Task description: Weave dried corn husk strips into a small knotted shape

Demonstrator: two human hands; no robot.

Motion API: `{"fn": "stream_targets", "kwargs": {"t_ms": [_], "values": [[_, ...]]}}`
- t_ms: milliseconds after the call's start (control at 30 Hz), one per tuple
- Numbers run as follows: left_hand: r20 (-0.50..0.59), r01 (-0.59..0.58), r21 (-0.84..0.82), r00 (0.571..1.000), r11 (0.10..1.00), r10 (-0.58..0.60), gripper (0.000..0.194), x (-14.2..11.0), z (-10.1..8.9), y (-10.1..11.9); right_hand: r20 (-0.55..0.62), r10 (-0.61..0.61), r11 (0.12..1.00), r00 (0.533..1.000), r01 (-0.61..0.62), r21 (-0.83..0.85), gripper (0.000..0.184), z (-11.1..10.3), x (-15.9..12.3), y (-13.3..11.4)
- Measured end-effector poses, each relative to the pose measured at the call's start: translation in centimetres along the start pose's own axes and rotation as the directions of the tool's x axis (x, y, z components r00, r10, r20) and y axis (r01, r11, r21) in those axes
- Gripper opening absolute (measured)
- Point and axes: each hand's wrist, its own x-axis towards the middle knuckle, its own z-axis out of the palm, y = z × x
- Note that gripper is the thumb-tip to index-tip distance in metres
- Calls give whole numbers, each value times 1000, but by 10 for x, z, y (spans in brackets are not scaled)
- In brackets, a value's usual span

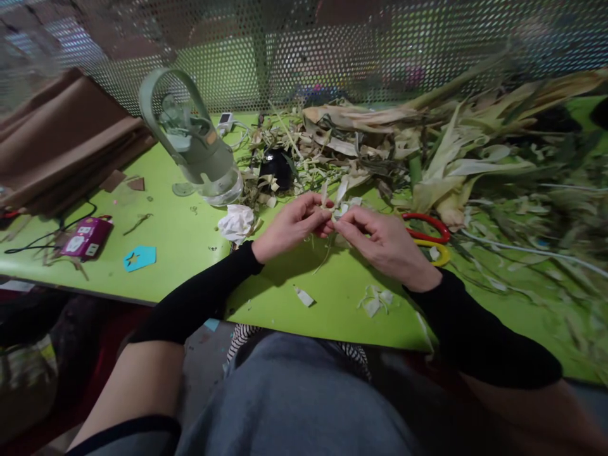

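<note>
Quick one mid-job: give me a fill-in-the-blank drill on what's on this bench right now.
1. Both hands, left hand and right hand, pinch a pale ____ strip.
2. The table top is ____.
3. The scissors lie beside the ____ hand.
4. The crumpled tissue is ____.

Missing words: husk; green; right; white

No lettering can be read anywhere. The magenta device [86,237] at the left of the frame carries small white labels, but their print is too small to make out. The blue tag [140,258] beside it shows only a star shape, no words.
</note>
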Motion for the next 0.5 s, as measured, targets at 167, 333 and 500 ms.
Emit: {"fn": "stream_targets", "kwargs": {"t_ms": [167,333,500], "values": [[134,37,9,990,999,-38,36,-2,-6,5,-24,127,985,992,-124,117,49,2,5,4],[108,-17,125,994,992,3,45,-7,5,8,-87,65,993,994,-55,106,44,6,6,5],[92,-50,253,995,966,27,42,-11,15,13,-145,84,996,986,-77,55,47,8,4,4]]}}
